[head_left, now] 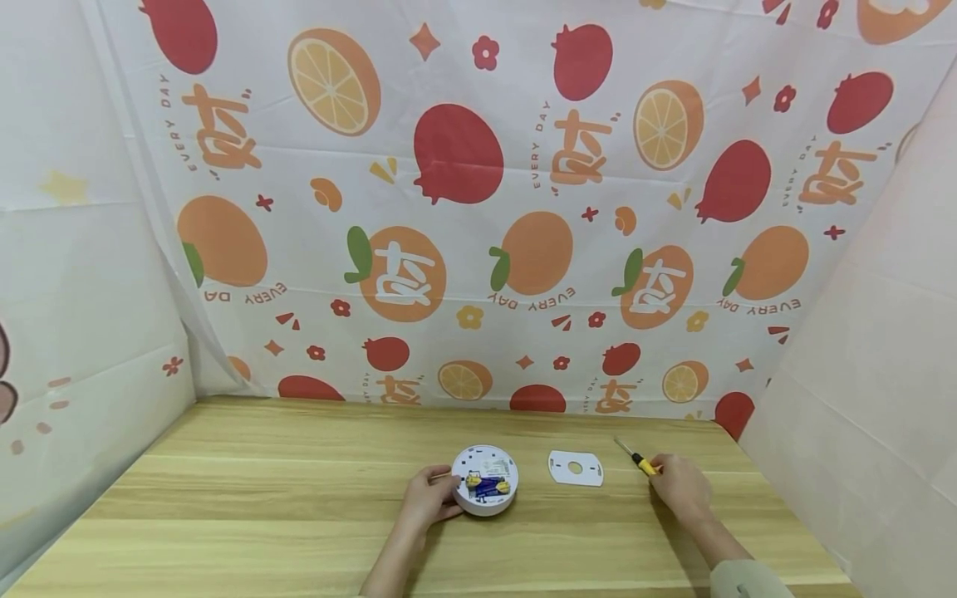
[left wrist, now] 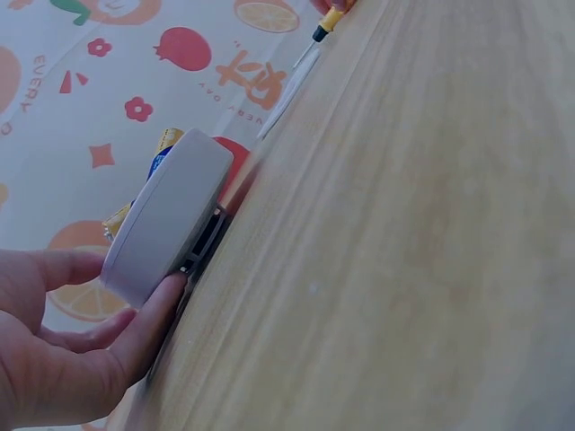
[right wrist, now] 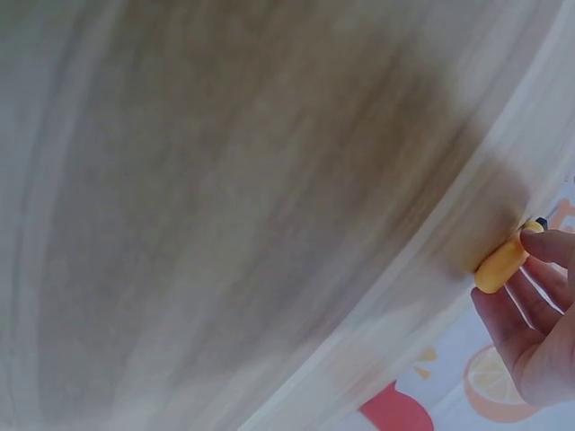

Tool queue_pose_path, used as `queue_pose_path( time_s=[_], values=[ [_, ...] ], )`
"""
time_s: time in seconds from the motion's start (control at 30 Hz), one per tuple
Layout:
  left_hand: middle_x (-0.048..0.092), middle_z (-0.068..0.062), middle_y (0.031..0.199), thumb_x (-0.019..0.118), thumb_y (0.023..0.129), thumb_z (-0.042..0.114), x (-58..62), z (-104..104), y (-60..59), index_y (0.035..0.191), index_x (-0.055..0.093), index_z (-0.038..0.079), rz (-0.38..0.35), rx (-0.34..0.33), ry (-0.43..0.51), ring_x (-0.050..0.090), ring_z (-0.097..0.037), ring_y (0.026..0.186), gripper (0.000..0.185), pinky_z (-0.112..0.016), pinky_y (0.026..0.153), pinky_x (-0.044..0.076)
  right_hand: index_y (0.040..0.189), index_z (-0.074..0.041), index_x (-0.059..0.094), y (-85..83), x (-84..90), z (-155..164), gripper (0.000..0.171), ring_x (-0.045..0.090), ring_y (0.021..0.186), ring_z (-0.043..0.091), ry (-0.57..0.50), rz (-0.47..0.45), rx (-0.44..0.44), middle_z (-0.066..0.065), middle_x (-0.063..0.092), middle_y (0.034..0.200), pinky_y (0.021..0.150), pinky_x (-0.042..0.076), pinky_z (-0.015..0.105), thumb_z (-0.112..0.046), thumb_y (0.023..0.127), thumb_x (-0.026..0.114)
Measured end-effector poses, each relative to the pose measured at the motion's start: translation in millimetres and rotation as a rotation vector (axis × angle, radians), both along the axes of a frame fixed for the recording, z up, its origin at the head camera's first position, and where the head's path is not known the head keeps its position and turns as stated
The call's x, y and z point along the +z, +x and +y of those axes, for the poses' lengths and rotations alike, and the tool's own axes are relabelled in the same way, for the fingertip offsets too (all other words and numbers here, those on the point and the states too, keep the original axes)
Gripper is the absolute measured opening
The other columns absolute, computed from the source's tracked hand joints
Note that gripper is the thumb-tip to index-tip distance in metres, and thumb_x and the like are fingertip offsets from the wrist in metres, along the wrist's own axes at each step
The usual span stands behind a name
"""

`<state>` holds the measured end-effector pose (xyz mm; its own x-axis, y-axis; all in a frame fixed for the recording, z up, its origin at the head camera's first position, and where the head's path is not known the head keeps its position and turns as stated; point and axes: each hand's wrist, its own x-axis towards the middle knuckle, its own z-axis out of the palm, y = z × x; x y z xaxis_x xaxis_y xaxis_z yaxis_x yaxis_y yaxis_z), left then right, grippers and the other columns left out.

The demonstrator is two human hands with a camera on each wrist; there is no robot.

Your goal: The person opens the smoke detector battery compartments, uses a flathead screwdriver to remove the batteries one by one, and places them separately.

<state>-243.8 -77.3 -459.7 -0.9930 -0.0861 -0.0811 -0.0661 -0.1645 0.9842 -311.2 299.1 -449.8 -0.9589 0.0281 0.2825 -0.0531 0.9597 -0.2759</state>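
Observation:
My left hand (head_left: 429,498) grips the rim of a round white smoke detector (head_left: 484,508) at its left side. The detector's back faces up, and blue-and-gold batteries (head_left: 489,485) sit in it. Dark slots show on its underside in the left wrist view, close to the tabletop. To the right, my right hand (head_left: 682,484) pinches the yellow handle of a screwdriver (head_left: 645,463) between thumb and fingers. Its thin metal shaft points away to the far left. In the right wrist view only the yellow handle (right wrist: 499,268) and a dark collar show.
Between the hands lies a flat white mounting plate (head_left: 587,476) with a round hole in its middle. The wooden table (head_left: 247,498) ends at a fruit-printed cloth (head_left: 463,324) at the back. Pale cloths hang at the left (head_left: 82,274) and right (head_left: 860,357).

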Motion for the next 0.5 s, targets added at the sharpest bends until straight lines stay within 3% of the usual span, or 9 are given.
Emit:
queue_pose_path(
  time_s=[0.5],
  values=[
    [0.050, -0.033, 0.109, 0.055, 0.086, -0.001, 0.0, -0.4, -0.3, 0.122, 0.034, -0.021, -0.003, -0.012, 0.005, 0.059, -0.018, 0.074, 0.046, -0.034, 0.066, 0.056, 0.096, -0.001, 0.067, 1.0, 4.7, 0.5, 0.025, 0.056, 0.062, 0.020, 0.004, -0.046, 0.000, 0.009, 0.063, 0.077, 0.043, 0.044, 0.035, -0.005, 0.072, 0.062]
  ],
)
